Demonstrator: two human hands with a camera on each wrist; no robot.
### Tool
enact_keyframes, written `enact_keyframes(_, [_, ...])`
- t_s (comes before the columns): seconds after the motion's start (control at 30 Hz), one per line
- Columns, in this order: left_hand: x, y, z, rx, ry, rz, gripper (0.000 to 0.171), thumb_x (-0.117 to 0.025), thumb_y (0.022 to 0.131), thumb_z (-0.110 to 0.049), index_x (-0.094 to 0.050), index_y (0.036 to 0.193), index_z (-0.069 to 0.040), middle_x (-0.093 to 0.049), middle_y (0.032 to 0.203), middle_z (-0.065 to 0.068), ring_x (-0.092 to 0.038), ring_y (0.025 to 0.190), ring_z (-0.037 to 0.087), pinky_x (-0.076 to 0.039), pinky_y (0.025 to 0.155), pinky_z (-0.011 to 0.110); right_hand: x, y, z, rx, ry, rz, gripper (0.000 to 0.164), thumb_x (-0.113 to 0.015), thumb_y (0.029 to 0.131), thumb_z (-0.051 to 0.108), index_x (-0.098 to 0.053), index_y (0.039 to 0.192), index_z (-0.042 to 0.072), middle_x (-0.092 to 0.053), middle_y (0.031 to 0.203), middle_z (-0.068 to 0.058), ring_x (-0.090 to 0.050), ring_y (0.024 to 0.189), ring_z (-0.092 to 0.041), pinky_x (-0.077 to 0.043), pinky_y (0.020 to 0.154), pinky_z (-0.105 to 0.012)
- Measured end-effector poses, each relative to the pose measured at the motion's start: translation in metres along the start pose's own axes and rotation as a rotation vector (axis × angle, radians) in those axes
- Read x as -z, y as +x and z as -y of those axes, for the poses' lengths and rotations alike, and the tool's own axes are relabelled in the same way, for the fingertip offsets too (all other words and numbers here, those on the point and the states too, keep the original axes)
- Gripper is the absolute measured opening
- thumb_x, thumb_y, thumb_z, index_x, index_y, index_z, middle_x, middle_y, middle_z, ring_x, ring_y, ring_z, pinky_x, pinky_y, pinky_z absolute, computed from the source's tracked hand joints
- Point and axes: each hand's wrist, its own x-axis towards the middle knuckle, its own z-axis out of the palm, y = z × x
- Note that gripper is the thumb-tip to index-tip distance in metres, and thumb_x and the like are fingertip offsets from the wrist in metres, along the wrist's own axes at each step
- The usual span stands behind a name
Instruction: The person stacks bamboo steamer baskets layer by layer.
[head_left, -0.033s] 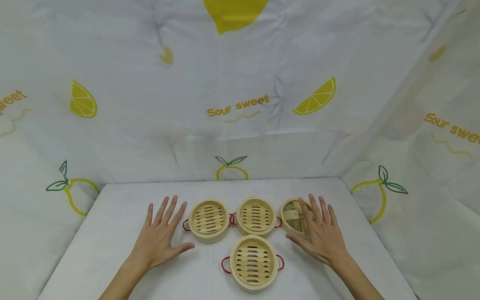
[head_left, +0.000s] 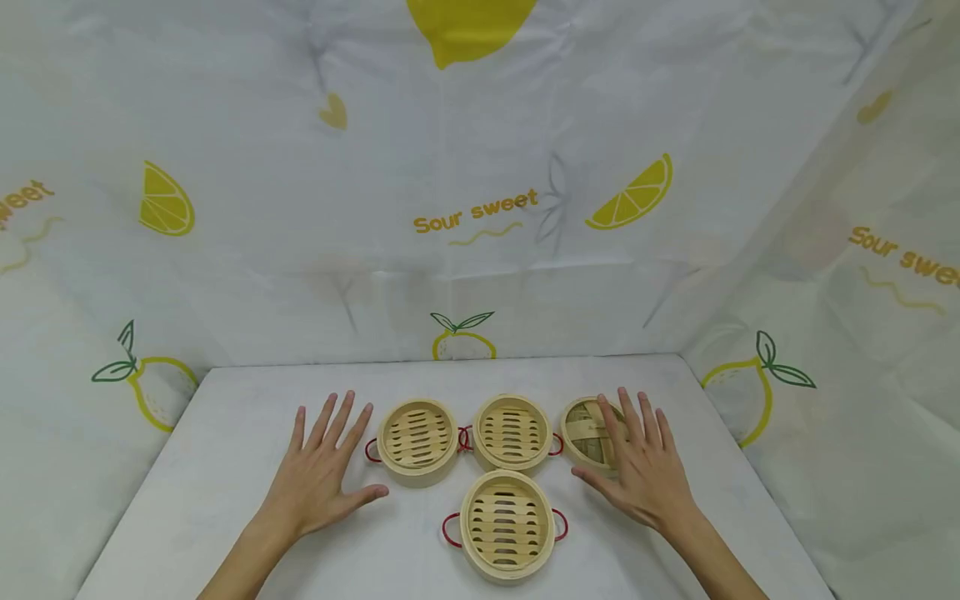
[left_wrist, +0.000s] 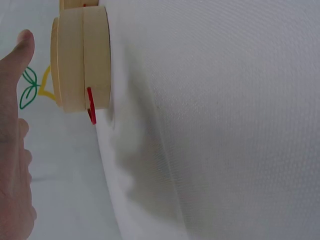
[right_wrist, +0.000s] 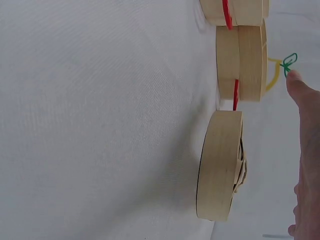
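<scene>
Both left hand [head_left: 318, 479] and right hand [head_left: 647, 475] hover above the table [head_left: 180, 500], fingers spread wide, holding nothing: the left near the left steamer [head_left: 417, 440], the right hiding part of the lid [head_left: 583, 430]. That steamer and the middle steamer [head_left: 513, 433] sit toward the back edge, the lid toward the back right corner, the front steamer [head_left: 505, 527] farthest forward.
</scene>
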Motion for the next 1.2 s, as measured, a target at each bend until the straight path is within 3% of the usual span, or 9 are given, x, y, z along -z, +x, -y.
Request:
enact_keyframes(0.13, [-0.001, -0.002, 0.000, 0.007, -0.006, -0.001, 0.118, -0.049, 0.085, -0.097, -0.030, 0.173, -0.020, -0.024, 0.182, 0.015, -0.021, 0.169, 0.038, -0.020, 0.130, 0.074, 0.000, 0.000, 0.000, -0.005, 0.012, 0.003, 0.115, -0.033, 0.092, 0.098, -0.032, 0.171, 0.014, -0.034, 0.173, -0.028, -0.028, 0.160, -0.055, -0.029, 0.124, -0.074])
enact_keyframes(0.3, [-0.001, -0.006, 0.000, 0.016, -0.026, 0.003, 0.118, -0.051, 0.086, -0.095, -0.030, 0.172, -0.018, -0.027, 0.180, 0.016, -0.024, 0.168, 0.039, -0.003, 0.138, 0.068, 0.001, -0.002, -0.001, -0.027, 0.027, 0.024, 0.113, -0.044, 0.093, 0.093, -0.027, 0.172, 0.014, -0.032, 0.174, -0.027, -0.028, 0.160, -0.055, -0.029, 0.124, -0.074])
enact_keyframes(0.37, [-0.001, -0.007, 0.000, 0.019, -0.030, 0.004, 0.118, -0.053, 0.086, -0.094, -0.030, 0.172, -0.017, -0.030, 0.179, 0.017, -0.027, 0.167, 0.040, -0.004, 0.138, 0.067, 0.001, -0.004, -0.001, -0.051, 0.046, 0.039, 0.111, -0.053, 0.093, 0.087, -0.026, 0.173, 0.015, -0.032, 0.174, -0.028, -0.027, 0.160, -0.055, -0.029, 0.124, -0.074])
enact_keyframes(0.53, [-0.002, -0.008, -0.001, 0.029, -0.058, 0.020, 0.121, -0.060, 0.084, -0.092, -0.028, 0.173, -0.015, -0.034, 0.177, 0.017, -0.034, 0.163, 0.042, -0.024, 0.129, 0.073, 0.001, -0.009, -0.001, -0.116, 0.105, 0.069, 0.111, -0.071, 0.090, 0.073, -0.025, 0.173, 0.015, -0.032, 0.174, -0.029, -0.025, 0.162, -0.055, -0.028, 0.124, -0.074])
enact_keyframes(0.8, [-0.009, -0.009, -0.003, 0.033, -0.104, 0.010, 0.120, -0.069, 0.084, -0.085, -0.033, 0.170, -0.009, -0.046, 0.171, 0.018, -0.044, 0.156, 0.043, -0.034, 0.125, 0.073, 0.004, -0.011, 0.004, -0.110, 0.130, 0.076, 0.114, -0.075, 0.087, 0.069, -0.024, 0.173, 0.014, -0.032, 0.174, -0.028, -0.027, 0.160, -0.053, -0.030, 0.123, -0.075])
enact_keyframes(1.0, [-0.013, -0.009, -0.005, 0.036, -0.215, 0.007, 0.116, -0.078, 0.086, -0.073, -0.034, 0.168, -0.005, -0.049, 0.168, 0.018, -0.051, 0.151, 0.043, -0.041, 0.120, 0.073, 0.009, -0.015, 0.010, -0.070, 0.128, 0.095, 0.122, -0.080, 0.082, 0.069, -0.021, 0.173, 0.013, -0.033, 0.174, -0.027, -0.032, 0.157, -0.053, -0.036, 0.120, -0.073])
enact_keyframes(1.2, [-0.014, -0.010, -0.009, 0.094, -0.362, 0.089, 0.114, -0.081, 0.087, -0.067, -0.028, 0.171, -0.011, -0.048, 0.167, 0.019, -0.049, 0.152, 0.041, -0.059, 0.104, 0.065, 0.011, -0.019, 0.017, -0.088, 0.167, 0.126, 0.125, -0.085, 0.081, 0.064, -0.017, 0.175, 0.017, -0.032, 0.174, -0.026, -0.033, 0.156, -0.051, -0.039, 0.116, -0.075])
